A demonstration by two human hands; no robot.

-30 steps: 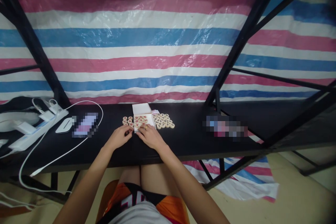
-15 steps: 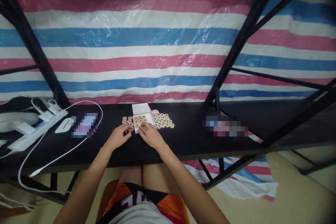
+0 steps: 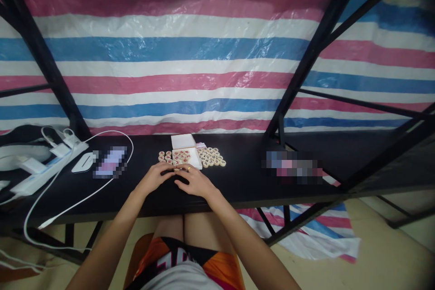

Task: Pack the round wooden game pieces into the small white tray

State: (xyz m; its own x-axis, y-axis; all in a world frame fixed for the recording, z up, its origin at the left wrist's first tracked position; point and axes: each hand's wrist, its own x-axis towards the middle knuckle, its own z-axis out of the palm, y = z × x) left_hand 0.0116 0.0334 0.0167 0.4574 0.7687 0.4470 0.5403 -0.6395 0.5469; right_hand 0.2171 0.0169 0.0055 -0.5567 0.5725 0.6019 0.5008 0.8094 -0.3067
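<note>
- Here, in the head view, the left hand (image 3: 154, 178) and the right hand (image 3: 196, 182) lie palm-down on the black counter (image 3: 238, 181). Their fingertips almost meet just near of the small white box (image 3: 186, 157).
- The box sits mid-counter and holds round pieces marked in red. Its lid (image 3: 183, 140) lies against its far side.
- Loose round pieces (image 3: 212, 157) crowd just right of the box, and a smaller cluster (image 3: 165, 157) lies just left of it.
- Further left lie a white mouse-shaped thing (image 3: 83, 161), a power strip (image 3: 50, 163) with plugs in it, and a white cable (image 3: 84, 197) that loops across the counter and over its near edge.
- Black frame bars (image 3: 306, 63) slant up well to either side of the hands, in front of a striped tarp (image 3: 190, 45).
- Neither grip can be told: the fingers curl downward and hide whether either hand pinches a piece.
- One blurred patch (image 3: 110, 161) lies left of the box and another blurred patch (image 3: 294, 167) lies right of it.
- The marks on the pieces are too small to read.
- The picture's left edge cuts off the gear beside the power strip.
</note>
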